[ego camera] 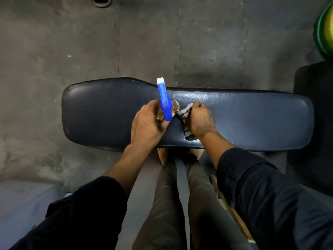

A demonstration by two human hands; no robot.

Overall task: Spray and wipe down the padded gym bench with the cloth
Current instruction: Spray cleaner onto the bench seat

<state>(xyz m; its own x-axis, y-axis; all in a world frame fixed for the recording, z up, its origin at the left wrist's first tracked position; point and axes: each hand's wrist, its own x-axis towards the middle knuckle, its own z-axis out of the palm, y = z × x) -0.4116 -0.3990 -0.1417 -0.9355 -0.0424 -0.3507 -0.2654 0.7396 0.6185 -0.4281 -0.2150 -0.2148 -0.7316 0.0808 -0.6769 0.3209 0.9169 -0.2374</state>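
1. While the left hand grips the spray bottle, fingers wrapped round its amber body, the blue trigger head points to the far side, white nozzle tip at the far edge of the padded gym bench.
2. Right hand clenched on the cloth, a checked grey rag bunched under the palm and pressed to the pad just right of the bottle; fingers curled over its far end.
3. Bench runs left to right across the view, long axis sideways, wider end on the left, sitting on the grey rubber floor mats. Both hands are near its middle, at the near-centre of the pad.
4. Handling guess: bottle looks light, stiff plastic, maybe slick if wet; best held at the neck, index on the trigger. Cloth is soft and limp, take a bunched handful. Pad vinyl looks smooth, gives under pressure, cloth should slide easily.
5. Bottle long axis runs near to far, tilted slightly left at the top.
6. Sheen right of the cloth may be wet spray, can't confirm.
7. Green ball far right, off the bench.
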